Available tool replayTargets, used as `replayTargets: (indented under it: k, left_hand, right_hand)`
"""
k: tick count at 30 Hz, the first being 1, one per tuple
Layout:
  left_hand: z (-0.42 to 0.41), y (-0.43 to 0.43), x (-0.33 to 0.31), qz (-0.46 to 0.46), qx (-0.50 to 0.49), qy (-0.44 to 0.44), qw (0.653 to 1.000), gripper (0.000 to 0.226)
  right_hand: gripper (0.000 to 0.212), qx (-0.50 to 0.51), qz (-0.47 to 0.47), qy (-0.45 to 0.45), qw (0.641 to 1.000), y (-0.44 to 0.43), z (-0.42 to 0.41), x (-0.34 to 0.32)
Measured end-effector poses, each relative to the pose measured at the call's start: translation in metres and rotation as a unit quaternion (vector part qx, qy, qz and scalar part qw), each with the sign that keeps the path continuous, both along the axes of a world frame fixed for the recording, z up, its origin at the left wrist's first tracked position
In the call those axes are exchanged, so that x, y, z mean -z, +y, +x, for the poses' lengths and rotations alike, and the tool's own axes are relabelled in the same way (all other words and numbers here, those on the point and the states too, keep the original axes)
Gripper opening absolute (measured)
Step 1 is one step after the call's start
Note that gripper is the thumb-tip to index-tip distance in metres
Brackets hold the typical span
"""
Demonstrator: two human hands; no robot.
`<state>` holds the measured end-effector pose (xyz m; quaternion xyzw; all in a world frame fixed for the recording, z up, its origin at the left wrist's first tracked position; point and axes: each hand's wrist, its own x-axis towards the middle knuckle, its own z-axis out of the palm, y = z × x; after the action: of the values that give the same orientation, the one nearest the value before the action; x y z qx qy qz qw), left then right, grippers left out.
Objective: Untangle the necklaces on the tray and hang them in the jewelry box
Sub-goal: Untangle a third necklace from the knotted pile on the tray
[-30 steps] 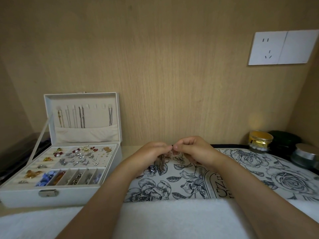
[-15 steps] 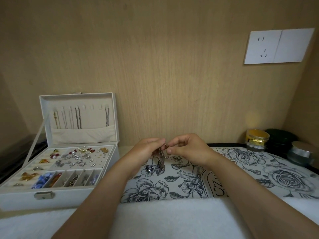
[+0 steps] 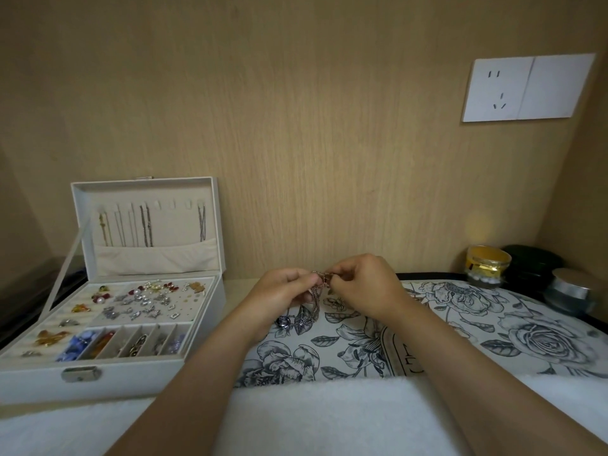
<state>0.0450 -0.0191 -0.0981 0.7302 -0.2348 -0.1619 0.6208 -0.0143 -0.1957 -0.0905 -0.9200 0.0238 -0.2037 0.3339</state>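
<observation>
A tangle of thin silver necklaces (image 3: 315,299) hangs between my hands above the flower-printed tray (image 3: 460,324). My left hand (image 3: 279,296) pinches the chains from the left, and my right hand (image 3: 365,284) pinches them from the right at the top. A dark round pendant (image 3: 283,321) dangles low, just above the tray, under my left hand. The white jewelry box (image 3: 108,383) stands open at the left. Several chains (image 3: 146,230) hang on hooks inside its lid (image 3: 144,225).
The box's lower trays hold several earrings, beads and rings. A gold jar (image 3: 487,263), a black jar (image 3: 529,266) and a silver-lidded jar (image 3: 570,291) stand at the right back corner. A white towel (image 3: 312,419) lies along the front. A wall socket (image 3: 526,88) is up right.
Both hands stay pinched together on the chains. They have shifted slightly, and the dangling chains and pendant swing a little below them.
</observation>
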Motion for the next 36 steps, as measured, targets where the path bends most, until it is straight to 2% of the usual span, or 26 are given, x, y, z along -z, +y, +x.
replayTargets:
  k: [3, 5, 10, 16, 19, 21, 23, 26, 30, 32, 34, 36]
  left_hand:
    - [0.003, 0.000, 0.000, 0.021, -0.046, -0.047, 0.998, 0.013]
    - [0.005, 0.002, 0.002, 0.040, -0.066, -0.079, 0.994, 0.013]
    - [0.009, 0.002, 0.007, 0.091, -0.060, -0.124, 0.986, 0.017]
    - [0.009, 0.005, 0.007, 0.119, -0.065, -0.128, 0.982, 0.026]
    - [0.008, 0.007, 0.008, 0.159, -0.059, -0.170, 0.971, 0.026]
    - [0.006, 0.006, 0.009, 0.189, -0.047, -0.195, 0.961, 0.026]
    - [0.006, 0.007, 0.010, 0.199, -0.036, -0.202, 0.958, 0.023]
    - [0.008, 0.009, 0.011, 0.210, -0.022, -0.216, 0.953, 0.009]
    - [0.008, 0.014, 0.008, 0.261, -0.014, -0.267, 0.928, 0.014]
    - [0.008, 0.016, 0.005, 0.274, -0.027, -0.292, 0.916, 0.017]
    - [0.007, 0.019, 0.003, 0.290, -0.040, -0.308, 0.905, 0.018]
    - [0.003, 0.025, 0.001, 0.311, -0.042, -0.314, 0.896, 0.014]
  right_hand:
    - [0.012, -0.057, 0.157, 0.040, 0.985, -0.001, 0.000, -0.001]
    - [0.008, -0.075, 0.201, 0.078, 0.974, -0.002, -0.001, -0.002]
    - [0.007, -0.085, 0.194, 0.091, 0.973, -0.008, -0.006, -0.006]
    - [0.014, -0.057, 0.165, 0.103, 0.979, -0.016, -0.006, -0.009]
    - [0.018, -0.046, 0.089, 0.131, 0.986, -0.020, -0.006, -0.008]
    - [0.018, -0.010, -0.021, 0.157, 0.987, -0.021, -0.007, -0.009]
    - [0.016, 0.029, -0.142, 0.182, 0.973, -0.023, -0.008, -0.011]
    - [0.016, 0.081, -0.236, 0.201, 0.947, -0.025, -0.009, -0.013]
    - [0.021, 0.107, -0.384, 0.153, 0.904, -0.019, -0.009, -0.010]
    - [0.024, 0.055, -0.339, 0.108, 0.933, -0.011, -0.007, -0.010]
    - [0.025, -0.035, -0.193, 0.090, 0.977, 0.000, -0.007, -0.007]
    - [0.023, -0.114, -0.108, 0.102, 0.982, 0.011, -0.008, -0.001]
